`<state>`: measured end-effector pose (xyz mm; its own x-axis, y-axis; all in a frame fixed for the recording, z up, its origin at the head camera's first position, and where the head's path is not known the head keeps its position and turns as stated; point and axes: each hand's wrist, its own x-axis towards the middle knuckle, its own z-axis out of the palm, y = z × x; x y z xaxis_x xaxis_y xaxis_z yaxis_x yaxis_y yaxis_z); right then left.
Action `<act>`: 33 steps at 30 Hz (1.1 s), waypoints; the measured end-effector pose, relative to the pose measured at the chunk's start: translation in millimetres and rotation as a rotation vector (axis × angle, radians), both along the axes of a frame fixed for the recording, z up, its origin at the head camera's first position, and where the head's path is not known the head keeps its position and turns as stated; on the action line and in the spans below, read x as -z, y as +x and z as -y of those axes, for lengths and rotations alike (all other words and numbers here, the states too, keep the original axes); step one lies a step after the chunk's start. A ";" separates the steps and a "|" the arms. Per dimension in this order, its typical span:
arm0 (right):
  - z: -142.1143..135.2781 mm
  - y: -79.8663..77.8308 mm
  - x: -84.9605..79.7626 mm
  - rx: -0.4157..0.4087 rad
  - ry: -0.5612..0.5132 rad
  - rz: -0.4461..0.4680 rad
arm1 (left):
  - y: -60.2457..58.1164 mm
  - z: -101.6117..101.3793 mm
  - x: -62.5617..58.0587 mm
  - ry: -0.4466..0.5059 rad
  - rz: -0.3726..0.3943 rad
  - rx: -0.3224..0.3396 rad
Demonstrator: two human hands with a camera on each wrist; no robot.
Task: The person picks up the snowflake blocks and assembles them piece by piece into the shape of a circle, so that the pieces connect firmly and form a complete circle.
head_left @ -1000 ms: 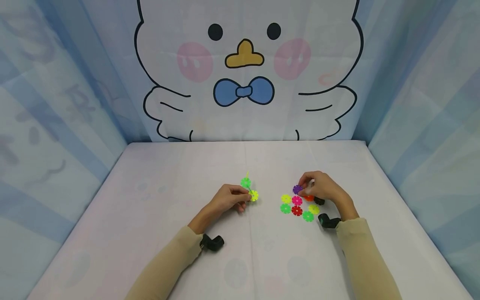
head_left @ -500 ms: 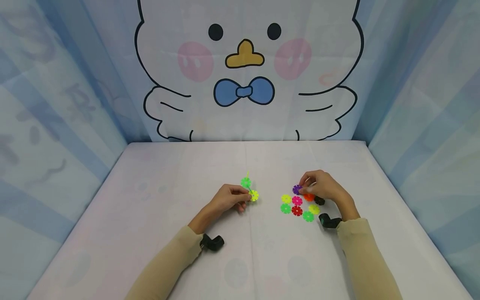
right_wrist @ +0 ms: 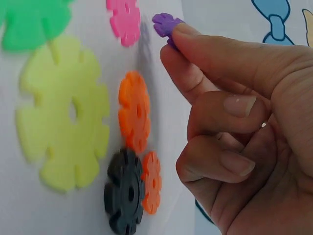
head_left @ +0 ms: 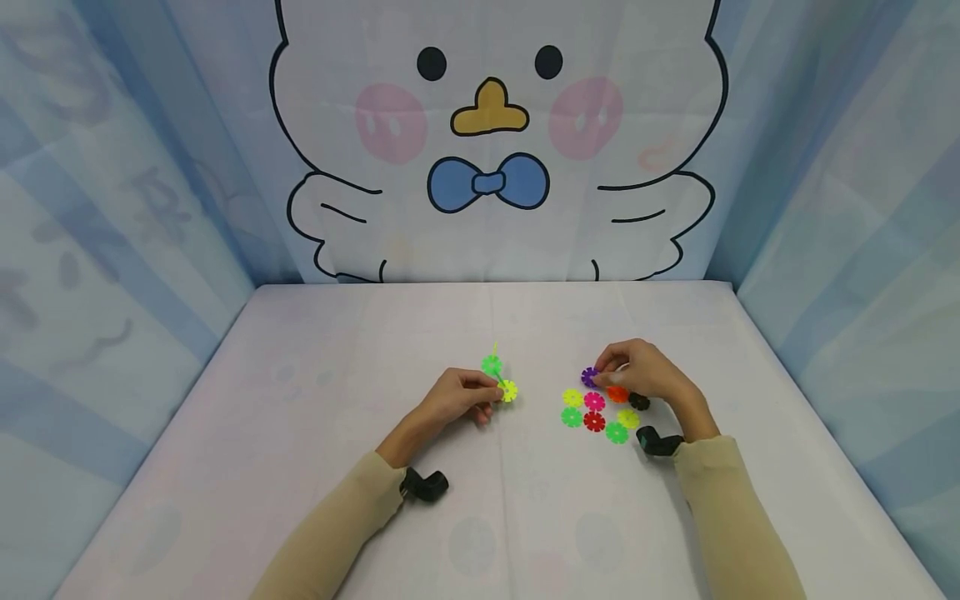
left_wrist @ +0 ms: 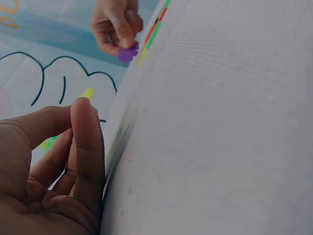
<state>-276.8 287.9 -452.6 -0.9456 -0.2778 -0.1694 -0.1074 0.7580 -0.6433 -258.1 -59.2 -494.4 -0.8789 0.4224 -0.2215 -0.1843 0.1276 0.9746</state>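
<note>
My left hand (head_left: 456, 395) pinches a small chain of notched snowflake discs between thumb and forefinger. A yellow disc (head_left: 510, 392) sits at the fingertips, a green disc (head_left: 491, 365) is joined behind it, and a thin yellow piece seen edge-on tops the chain. In the left wrist view the fingers hide most of the chain. My right hand (head_left: 647, 368) holds a purple snowflake disc (right_wrist: 166, 24) by its edge, thumb against forefinger, with the other fingers curled. In the right wrist view the purple disc is raised off the table, close to a pink disc (right_wrist: 124, 22).
Loose discs lie grouped below the right hand: a red disc (head_left: 594, 422), a yellow disc (right_wrist: 63, 112), an orange disc (right_wrist: 134, 111), a black disc (right_wrist: 124, 192), several others. The white-covered table (head_left: 360, 333) ends at a cartoon-printed curtain (head_left: 487, 242); curtains also hang at both sides.
The right hand has shifted the purple disc slightly left and up, away from the orange one. The left hand and its chain have stayed still.
</note>
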 end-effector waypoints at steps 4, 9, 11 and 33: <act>9.5 0.8 0.6 -0.031 -0.026 -0.031 | -0.4 -0.2 1.1 -0.001 0.002 -0.001; 25.5 1.6 1.8 -0.096 -0.062 -0.066 | -2.1 -0.7 2.4 -0.003 0.004 0.001; 33.6 2.8 1.6 -0.116 -0.077 -0.066 | -2.7 -0.9 2.5 -0.003 0.011 0.000; 84.0 12.1 4.6 -0.231 -0.137 -0.104 | -3.2 1.6 1.3 0.002 0.015 -0.009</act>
